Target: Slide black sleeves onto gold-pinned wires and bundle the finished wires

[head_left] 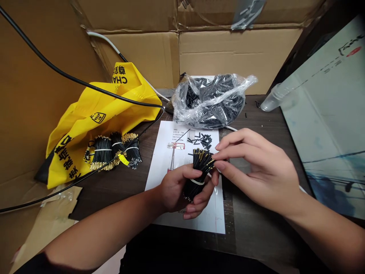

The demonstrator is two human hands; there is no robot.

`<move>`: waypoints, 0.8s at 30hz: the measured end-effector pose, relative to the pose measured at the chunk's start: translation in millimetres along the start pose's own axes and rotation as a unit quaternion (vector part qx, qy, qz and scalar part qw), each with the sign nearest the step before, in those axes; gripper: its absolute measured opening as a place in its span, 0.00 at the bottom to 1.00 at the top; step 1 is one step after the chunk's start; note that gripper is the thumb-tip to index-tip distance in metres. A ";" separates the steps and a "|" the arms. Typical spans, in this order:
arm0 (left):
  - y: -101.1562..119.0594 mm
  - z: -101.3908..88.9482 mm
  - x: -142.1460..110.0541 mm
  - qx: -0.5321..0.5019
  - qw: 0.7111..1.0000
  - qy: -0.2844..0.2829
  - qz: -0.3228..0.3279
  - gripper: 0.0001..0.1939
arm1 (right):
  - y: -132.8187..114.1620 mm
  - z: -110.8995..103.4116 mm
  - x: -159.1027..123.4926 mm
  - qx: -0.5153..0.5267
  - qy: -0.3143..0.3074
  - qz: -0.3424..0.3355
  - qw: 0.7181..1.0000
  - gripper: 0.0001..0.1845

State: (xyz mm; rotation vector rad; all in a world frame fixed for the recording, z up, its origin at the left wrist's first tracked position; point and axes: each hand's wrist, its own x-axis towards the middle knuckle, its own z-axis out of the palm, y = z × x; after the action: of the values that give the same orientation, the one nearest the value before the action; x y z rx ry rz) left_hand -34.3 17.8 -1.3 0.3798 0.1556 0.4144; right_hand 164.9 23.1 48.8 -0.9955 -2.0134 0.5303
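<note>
My left hand (179, 190) is wrapped round a bundle of short black wires (199, 173) with gold tips, tied by a white band. It holds the bundle above a white printed sheet (168, 160). My right hand (253, 167) is at the bundle's top end, thumb and fingertips pinched on one wire's tip. A few loose short black tube pieces (203, 140) lie on the sheet just behind the bundle.
A clear plastic bag of black tube pieces (211, 99) sits at the back. Three tied wire bundles (115, 150) lie on a yellow bag (94, 121) at the left. A black cable (71, 78) crosses the left side. Cardboard walls (228, 53) enclose the dark table (251, 224).
</note>
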 end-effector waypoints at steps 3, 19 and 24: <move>0.9 -1.9 -0.5 -0.012 1.000 0.005 -0.006 0.17 | -0.5 -0.7 1.2 0.017 -0.013 0.010 1.000 0.04; 0.2 -7.0 1.2 -0.015 1.000 0.025 -0.005 0.16 | -1.4 4.2 1.4 -0.077 -0.089 -0.055 0.992 0.03; -0.7 -6.3 1.3 -0.022 0.999 0.038 -0.005 0.13 | -2.9 5.0 1.3 -0.082 -0.095 -0.069 0.990 0.03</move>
State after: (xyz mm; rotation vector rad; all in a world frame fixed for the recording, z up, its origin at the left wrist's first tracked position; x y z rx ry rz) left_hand -34.2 19.8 -7.4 0.3199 0.2214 0.4215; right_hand 159.1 22.3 48.3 -0.9221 -2.3064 0.4030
